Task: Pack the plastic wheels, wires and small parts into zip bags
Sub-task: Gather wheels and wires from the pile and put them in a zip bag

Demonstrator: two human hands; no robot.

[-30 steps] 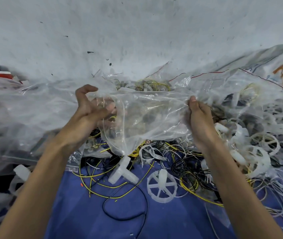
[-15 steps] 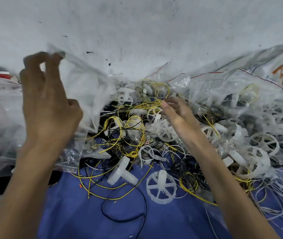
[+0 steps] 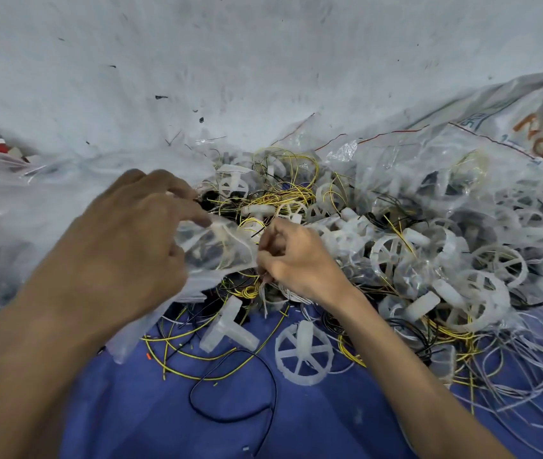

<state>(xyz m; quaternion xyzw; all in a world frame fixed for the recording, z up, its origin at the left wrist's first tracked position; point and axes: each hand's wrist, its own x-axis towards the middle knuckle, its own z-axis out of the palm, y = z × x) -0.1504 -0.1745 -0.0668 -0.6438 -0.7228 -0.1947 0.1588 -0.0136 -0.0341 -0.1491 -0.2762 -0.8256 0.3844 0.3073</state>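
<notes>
From the head camera, the left hand (image 3: pixel 124 246) is low over the middle of the heap, thumb and fingertips closed on one lip of a clear bag (image 3: pixel 217 250). The right hand (image 3: pixel 296 260) meets it there. Its fingers are curled tight and seem to pinch the opposite lip, though white wires (image 3: pixel 275 288) bunch right under those fingers and may be caught in the same pinch.

A second ago both hands stretched a bulging bag between them. Half a second ago the left hand was up and off to the left with plastic film, while the right reached alone into the heap. Now they have come together again on a bag that hangs slack. I'd judge that one bag is finished and put aside to the left, and a fresh one is being pulled open. Whether it already holds anything I cannot tell, since the heap shows through the film.

Most of the work is still loose. Wheels (image 3: pixel 392 250) tangled with yellow and black wire lie just behind and to the right of the hands. A single wheel (image 3: pixel 303 354), a T-piece (image 3: pixel 227 329) and a black wire (image 3: pixel 237 385) lie apart on the blue cloth (image 3: pixel 164 419). A printed sack (image 3: pixel 528 127) slumps at far right.
</notes>
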